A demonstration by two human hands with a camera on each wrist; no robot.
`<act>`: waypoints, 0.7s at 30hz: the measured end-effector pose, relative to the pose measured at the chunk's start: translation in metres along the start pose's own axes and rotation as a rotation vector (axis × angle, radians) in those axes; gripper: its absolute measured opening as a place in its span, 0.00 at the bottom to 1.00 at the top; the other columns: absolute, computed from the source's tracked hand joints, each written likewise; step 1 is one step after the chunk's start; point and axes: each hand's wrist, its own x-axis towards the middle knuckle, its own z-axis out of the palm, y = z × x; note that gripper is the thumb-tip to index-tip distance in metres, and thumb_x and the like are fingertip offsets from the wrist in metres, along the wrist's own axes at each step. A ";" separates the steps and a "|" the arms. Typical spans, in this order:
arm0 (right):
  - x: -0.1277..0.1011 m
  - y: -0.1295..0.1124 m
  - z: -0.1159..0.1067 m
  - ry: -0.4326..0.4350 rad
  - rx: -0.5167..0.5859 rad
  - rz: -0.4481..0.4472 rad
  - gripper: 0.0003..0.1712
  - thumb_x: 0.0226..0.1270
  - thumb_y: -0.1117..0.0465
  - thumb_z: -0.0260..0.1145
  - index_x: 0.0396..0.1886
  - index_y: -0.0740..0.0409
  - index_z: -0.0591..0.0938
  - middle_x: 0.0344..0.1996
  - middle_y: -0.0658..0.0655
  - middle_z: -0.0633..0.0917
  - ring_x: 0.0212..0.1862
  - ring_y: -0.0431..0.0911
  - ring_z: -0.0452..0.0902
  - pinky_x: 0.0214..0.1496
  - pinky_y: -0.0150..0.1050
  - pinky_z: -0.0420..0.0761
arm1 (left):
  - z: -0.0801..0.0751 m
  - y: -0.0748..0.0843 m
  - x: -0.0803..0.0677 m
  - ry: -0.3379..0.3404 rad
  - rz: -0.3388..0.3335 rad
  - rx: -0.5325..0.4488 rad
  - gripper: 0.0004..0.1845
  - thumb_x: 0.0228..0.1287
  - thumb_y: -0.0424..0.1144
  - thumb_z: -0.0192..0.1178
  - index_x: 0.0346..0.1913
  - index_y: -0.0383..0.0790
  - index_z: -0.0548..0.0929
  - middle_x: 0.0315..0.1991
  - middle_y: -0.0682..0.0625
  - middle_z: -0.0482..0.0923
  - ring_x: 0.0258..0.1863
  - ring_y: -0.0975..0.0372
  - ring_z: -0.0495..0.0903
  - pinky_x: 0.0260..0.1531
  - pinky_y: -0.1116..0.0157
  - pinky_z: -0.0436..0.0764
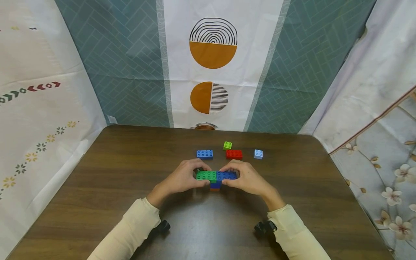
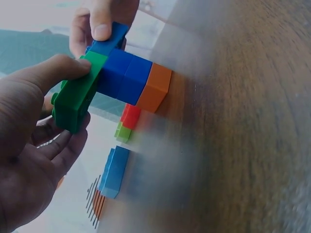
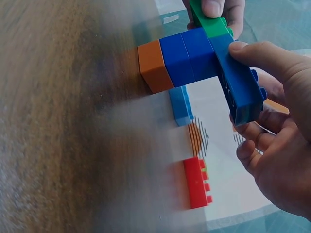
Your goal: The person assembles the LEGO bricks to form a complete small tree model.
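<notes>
Over the table [image 1: 107, 195], my left hand [image 1: 186, 176] sits at nine o'clock and my right hand [image 1: 248, 177] at three, about equally near the upright tower [image 1: 215, 185] between. Across its top, the green brick [image 1: 206, 175] and blue brick [image 1: 226, 175] meet end to end, long axes nine-to-three; left pinches green, right blue. The lime brick [image 1: 227, 145] lies toward one.

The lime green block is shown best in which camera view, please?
The head view, because the lime green block shows its whole studded top. The left wrist view shows it side-on beside the red block; the right wrist view, only a sliver behind that.
</notes>
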 end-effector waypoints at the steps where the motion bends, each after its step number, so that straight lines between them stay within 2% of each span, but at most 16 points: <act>1: 0.000 0.000 0.000 -0.001 0.000 0.002 0.18 0.58 0.46 0.72 0.49 0.39 0.82 0.44 0.41 0.83 0.45 0.42 0.75 0.48 0.35 0.80 | 0.000 0.000 0.000 0.000 -0.001 -0.001 0.17 0.52 0.47 0.72 0.46 0.54 0.82 0.42 0.62 0.80 0.38 0.67 0.75 0.36 0.64 0.83; 7: 0.000 0.000 -0.001 -0.016 -0.001 0.013 0.19 0.58 0.45 0.71 0.50 0.37 0.81 0.45 0.40 0.83 0.47 0.42 0.74 0.48 0.37 0.79 | 0.000 0.001 0.000 0.004 -0.003 0.008 0.17 0.52 0.47 0.71 0.46 0.55 0.82 0.42 0.63 0.80 0.38 0.67 0.75 0.35 0.68 0.81; 10: 0.000 0.003 -0.004 -0.018 0.005 0.003 0.21 0.58 0.44 0.70 0.51 0.41 0.82 0.45 0.41 0.82 0.47 0.42 0.74 0.47 0.37 0.79 | 0.000 0.002 0.000 0.004 0.000 0.016 0.17 0.52 0.47 0.71 0.46 0.55 0.82 0.41 0.63 0.80 0.38 0.68 0.74 0.34 0.70 0.80; 13: 0.002 0.009 -0.011 0.003 0.021 -0.018 0.22 0.59 0.45 0.70 0.52 0.45 0.82 0.45 0.46 0.83 0.46 0.43 0.75 0.44 0.36 0.78 | 0.000 0.002 0.000 0.004 0.002 0.024 0.17 0.52 0.48 0.71 0.46 0.55 0.83 0.41 0.63 0.80 0.37 0.68 0.74 0.34 0.70 0.79; 16: 0.005 0.017 -0.021 0.036 0.049 -0.024 0.20 0.61 0.47 0.69 0.52 0.44 0.81 0.46 0.54 0.84 0.47 0.46 0.76 0.43 0.37 0.79 | -0.001 0.003 0.000 0.006 -0.001 0.029 0.16 0.52 0.48 0.71 0.46 0.55 0.83 0.40 0.63 0.80 0.37 0.68 0.74 0.34 0.70 0.78; 21: 0.014 0.041 -0.036 0.103 0.077 0.034 0.19 0.61 0.49 0.69 0.51 0.46 0.81 0.49 0.59 0.83 0.50 0.53 0.77 0.50 0.45 0.80 | 0.000 0.002 -0.001 0.007 0.003 0.034 0.16 0.53 0.48 0.71 0.46 0.55 0.83 0.40 0.63 0.79 0.37 0.68 0.74 0.34 0.70 0.77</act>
